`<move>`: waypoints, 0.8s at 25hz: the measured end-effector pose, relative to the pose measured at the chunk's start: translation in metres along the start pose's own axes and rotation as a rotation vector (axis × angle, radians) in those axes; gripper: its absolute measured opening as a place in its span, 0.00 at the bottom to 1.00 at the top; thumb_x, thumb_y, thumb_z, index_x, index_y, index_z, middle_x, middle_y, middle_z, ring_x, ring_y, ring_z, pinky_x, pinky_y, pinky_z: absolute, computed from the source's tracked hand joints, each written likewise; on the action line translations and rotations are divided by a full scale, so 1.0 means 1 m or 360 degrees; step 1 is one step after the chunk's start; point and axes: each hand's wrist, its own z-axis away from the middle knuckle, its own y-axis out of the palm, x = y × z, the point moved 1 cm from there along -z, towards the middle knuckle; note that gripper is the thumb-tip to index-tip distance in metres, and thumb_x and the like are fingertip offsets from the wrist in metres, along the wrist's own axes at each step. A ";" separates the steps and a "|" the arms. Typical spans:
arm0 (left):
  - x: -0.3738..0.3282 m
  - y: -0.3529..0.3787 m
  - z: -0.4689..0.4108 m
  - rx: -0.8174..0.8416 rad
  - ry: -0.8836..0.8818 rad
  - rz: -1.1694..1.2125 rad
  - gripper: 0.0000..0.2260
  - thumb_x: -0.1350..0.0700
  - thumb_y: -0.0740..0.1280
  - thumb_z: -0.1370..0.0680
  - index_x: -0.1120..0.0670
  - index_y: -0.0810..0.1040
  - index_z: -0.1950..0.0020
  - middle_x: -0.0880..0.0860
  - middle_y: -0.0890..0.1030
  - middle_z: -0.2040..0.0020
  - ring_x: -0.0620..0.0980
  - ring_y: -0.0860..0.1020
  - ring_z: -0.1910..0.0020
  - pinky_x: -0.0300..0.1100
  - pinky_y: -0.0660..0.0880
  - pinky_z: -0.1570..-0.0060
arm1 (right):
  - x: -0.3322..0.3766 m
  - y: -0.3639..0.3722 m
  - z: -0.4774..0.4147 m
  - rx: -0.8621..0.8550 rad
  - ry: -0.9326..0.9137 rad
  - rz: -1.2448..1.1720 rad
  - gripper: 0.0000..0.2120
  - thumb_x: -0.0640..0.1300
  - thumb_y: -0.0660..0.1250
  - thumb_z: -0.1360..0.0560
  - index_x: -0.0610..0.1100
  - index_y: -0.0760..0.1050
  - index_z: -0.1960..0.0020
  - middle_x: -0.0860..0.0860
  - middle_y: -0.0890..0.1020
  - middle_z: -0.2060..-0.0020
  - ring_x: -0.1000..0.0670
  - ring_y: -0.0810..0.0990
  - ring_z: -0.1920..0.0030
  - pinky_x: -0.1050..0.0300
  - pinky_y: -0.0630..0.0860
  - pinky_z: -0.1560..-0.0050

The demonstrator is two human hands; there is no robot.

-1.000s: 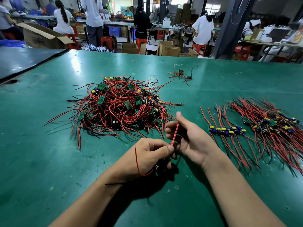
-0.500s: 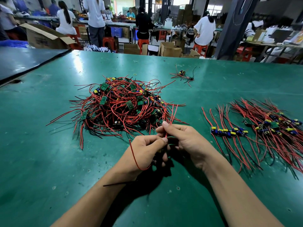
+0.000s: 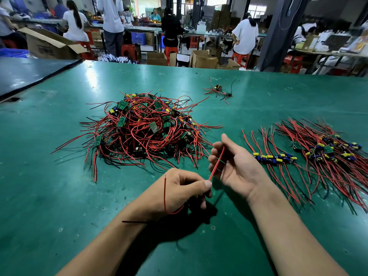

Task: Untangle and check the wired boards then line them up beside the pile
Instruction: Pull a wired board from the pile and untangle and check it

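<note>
Right hand (image 3: 239, 168) now palm-up, red wire (image 3: 214, 169) across to left hand (image 3: 183, 191).

The green desk (image 3: 59, 196) carries a tangled pile of wired boards (image 3: 143, 126) at its middle, with a small stray cluster (image 3: 218, 89) farther back. To the right, apart from the pile, straightened boards (image 3: 274, 157) lie in rows, their red wires fanned out.

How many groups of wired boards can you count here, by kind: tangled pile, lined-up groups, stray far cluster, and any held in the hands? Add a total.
Tangled pile: 1
Lined-up groups: 2
Stray far cluster: 1
Held wired board: 1
Total: 5
</note>
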 end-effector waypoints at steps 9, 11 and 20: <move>-0.004 -0.002 -0.001 -0.0400 0.0004 0.0261 0.09 0.60 0.66 0.21 0.60 0.81 0.59 0.57 0.83 0.69 0.48 0.78 0.74 0.37 0.75 0.70 | -0.010 0.000 -0.004 -0.0081 -0.0289 0.0622 0.25 0.64 0.62 0.23 0.42 0.83 0.56 0.48 0.86 0.61 0.53 0.81 0.67 0.61 0.77 0.68; -0.005 -0.007 -0.002 -0.0637 0.0069 0.0383 0.08 0.60 0.65 0.20 0.60 0.79 0.56 0.59 0.85 0.65 0.52 0.81 0.71 0.41 0.78 0.67 | -0.018 0.002 -0.005 -0.0097 -0.0388 0.0890 0.22 0.58 0.63 0.19 0.40 0.83 0.55 0.48 0.85 0.64 0.53 0.78 0.70 0.62 0.73 0.72; -0.013 -0.020 -0.004 -0.1149 0.0357 0.0662 0.08 0.57 0.61 0.17 0.58 0.71 0.55 0.57 0.86 0.58 0.50 0.84 0.64 0.40 0.79 0.67 | -0.036 0.015 0.011 0.0577 -0.0305 0.1240 0.05 0.47 0.78 0.28 0.53 0.82 0.57 0.53 0.80 0.69 0.56 0.74 0.74 0.64 0.68 0.76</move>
